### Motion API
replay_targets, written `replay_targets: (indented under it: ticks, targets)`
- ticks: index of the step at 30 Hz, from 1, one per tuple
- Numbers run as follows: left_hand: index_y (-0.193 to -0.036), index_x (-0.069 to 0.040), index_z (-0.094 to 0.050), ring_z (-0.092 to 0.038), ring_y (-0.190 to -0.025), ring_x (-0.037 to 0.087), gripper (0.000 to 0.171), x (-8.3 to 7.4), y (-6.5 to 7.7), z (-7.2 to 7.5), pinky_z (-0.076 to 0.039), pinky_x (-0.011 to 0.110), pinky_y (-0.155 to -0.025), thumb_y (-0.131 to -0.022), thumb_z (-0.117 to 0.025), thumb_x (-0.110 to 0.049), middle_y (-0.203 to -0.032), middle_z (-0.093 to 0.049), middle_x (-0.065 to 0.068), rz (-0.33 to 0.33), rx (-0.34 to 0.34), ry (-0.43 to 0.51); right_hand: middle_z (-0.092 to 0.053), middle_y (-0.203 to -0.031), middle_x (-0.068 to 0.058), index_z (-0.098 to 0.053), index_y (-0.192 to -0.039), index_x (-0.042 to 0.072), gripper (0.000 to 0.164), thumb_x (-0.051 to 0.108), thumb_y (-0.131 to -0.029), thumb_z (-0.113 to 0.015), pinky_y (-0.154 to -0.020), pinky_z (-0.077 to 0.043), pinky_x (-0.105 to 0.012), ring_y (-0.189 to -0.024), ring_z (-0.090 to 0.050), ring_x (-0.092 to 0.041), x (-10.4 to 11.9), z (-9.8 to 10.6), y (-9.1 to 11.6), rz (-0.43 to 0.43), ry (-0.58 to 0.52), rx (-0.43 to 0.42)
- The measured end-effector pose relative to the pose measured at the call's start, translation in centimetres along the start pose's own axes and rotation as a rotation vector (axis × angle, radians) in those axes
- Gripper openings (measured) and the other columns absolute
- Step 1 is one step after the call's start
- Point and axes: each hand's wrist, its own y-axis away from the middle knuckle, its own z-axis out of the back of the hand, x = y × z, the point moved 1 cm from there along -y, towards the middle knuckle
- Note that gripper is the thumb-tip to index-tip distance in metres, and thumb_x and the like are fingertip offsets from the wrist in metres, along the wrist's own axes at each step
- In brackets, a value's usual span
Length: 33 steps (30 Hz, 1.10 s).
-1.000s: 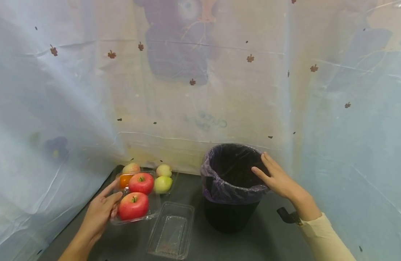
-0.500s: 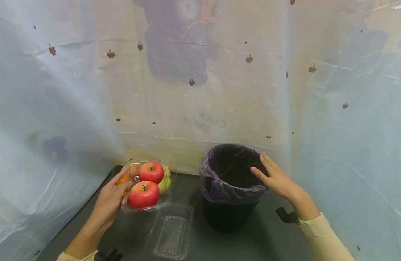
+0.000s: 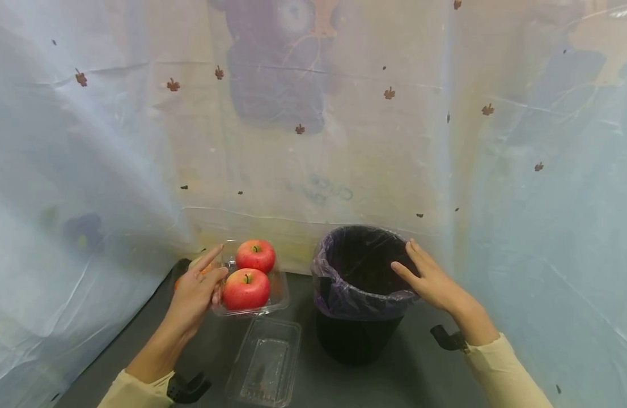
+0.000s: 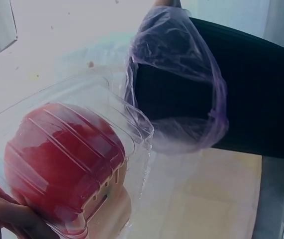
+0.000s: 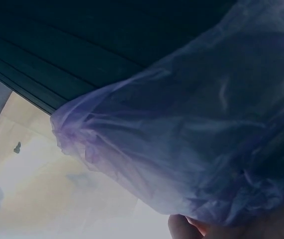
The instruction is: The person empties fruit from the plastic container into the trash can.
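My left hand [image 3: 191, 294] grips the left side of a clear plastic tray [image 3: 280, 292], raised above the table. Two red apples sit in it, a rear apple [image 3: 255, 256] and a front apple [image 3: 245, 289]. Through the tray wall, the left wrist view shows one red apple [image 4: 64, 159]. My right hand [image 3: 438, 289] rests at the right rim of a black bin [image 3: 358, 337], its fingers straight and the thumb over the opening. A purple translucent bag [image 3: 364, 305] lines the bin and folds over its rim.
A second clear plastic tray [image 3: 265, 362] lies on the dark table, in front of the held one. An orange fruit [image 3: 178, 283] is partly hidden behind my left hand. Printed sheeting [image 3: 313, 170] hangs close behind the bin and along both sides.
My left hand has carried the tray of apples right and away from me, towards the bin. It now covers the pale green fruit behind. My right hand has stayed at the bin's rim.
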Motion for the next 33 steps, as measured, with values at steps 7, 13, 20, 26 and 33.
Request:
replay_targets:
  ticks: [7, 13, 20, 26, 33]
  targets:
    - [-0.167, -0.015, -0.039, -0.050, -0.049, 0.008, 0.060, -1.3, -1.1, -2.0, -0.050, 0.022, -0.051, -0.110, -0.058, -0.009, -0.059, -0.052, -0.004, 0.006, -0.005, 0.006, -0.003, -0.178, -0.022, -0.014, -0.171, -0.001, 0.092, 0.058, -0.110, -0.049, -0.125, -0.012, -0.073, -0.163, -0.005, -0.048, 0.0, -0.1, 0.0, -0.003, 0.003, 0.002]
    - [-0.169, -0.017, -0.036, -0.049, -0.050, 0.008, 0.064, -1.8, -1.7, -3.5, -0.047, 0.022, -0.052, -0.110, -0.060, -0.012, -0.062, -0.052, -0.004, 0.027, -0.009, 0.005, -0.004, -0.178, -0.023, -0.015, -0.170, -0.003, 0.091, 0.056, -0.111, -0.050, -0.125, -0.012, -0.072, -0.163, -0.007, -0.049, -0.1, -0.2, 0.0, 0.009, 0.005, -0.012]
    - [-0.169, -0.019, -0.035, -0.050, -0.051, 0.010, 0.064, -1.9, -2.0, -4.1, -0.048, 0.022, -0.053, -0.110, -0.059, -0.012, -0.063, -0.053, -0.003, 0.032, -0.007, 0.004, -0.005, -0.178, -0.023, -0.016, -0.170, -0.003, 0.090, 0.056, -0.111, -0.049, -0.125, -0.012, -0.072, -0.162, -0.007, -0.049, 0.0, -0.2, 0.3, 0.010, 0.012, -0.014]
    - [-0.169, -0.021, -0.036, -0.051, -0.053, 0.010, 0.063, -2.1, -2.5, -4.2, -0.048, 0.024, -0.056, -0.110, -0.060, -0.017, -0.064, -0.054, -0.003, 0.020, -0.006, -0.026, -0.005, -0.178, -0.024, -0.016, -0.170, -0.004, 0.089, 0.056, -0.111, -0.049, -0.125, -0.012, -0.072, -0.162, -0.007, -0.050, 0.0, -0.3, 0.2, 0.007, 0.003, -0.020]
    - [-0.169, -0.019, -0.034, -0.052, -0.051, 0.010, 0.065, -2.5, -3.5, -5.0, -0.049, 0.022, -0.054, -0.110, -0.059, -0.014, -0.062, -0.056, -0.002, -0.008, -0.005, -0.025, -0.004, -0.178, -0.023, -0.015, -0.169, -0.004, 0.089, 0.055, -0.111, -0.049, -0.124, -0.012, -0.073, -0.162, -0.007, -0.050, 0.1, -0.2, 0.1, 0.008, 0.004, -0.014]
